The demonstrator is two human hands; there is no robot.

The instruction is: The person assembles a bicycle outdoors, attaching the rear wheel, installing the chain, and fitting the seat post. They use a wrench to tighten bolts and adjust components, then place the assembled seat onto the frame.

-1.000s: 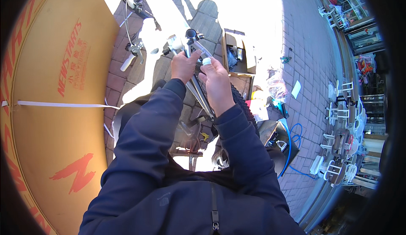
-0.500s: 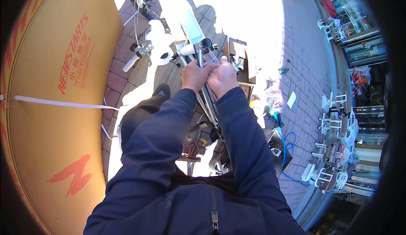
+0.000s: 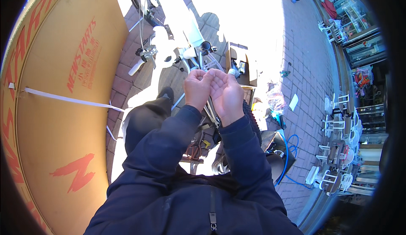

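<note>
Above a silver bicycle frame [image 3: 210, 111], my two hands meet at the fingertips. My left hand [image 3: 197, 88] is closed in a pinch, its thumb and forefinger pressed together. My right hand [image 3: 227, 94] is turned palm up with curled fingers, their tips against the left ones. Whatever is between the fingertips is too small or hidden to name. Just beyond the hands, the frame's open round tube end [image 3: 206, 45] points up. White wrapping [image 3: 163, 51] covers parts left of it, near a brake lever and white handlebar grip [image 3: 136, 67].
A large brown cardboard box [image 3: 63, 121] with a white strap fills the left side. Right of the frame stands an open carton [image 3: 252, 68] with small parts. A black tyre [image 3: 251, 117] shows beside my right forearm. A blue hose [image 3: 292, 144] lies on the paving.
Both hands have drawn back toward my body, away from the frame's tube end, and the right palm shows more. The whole view has shifted slightly.
</note>
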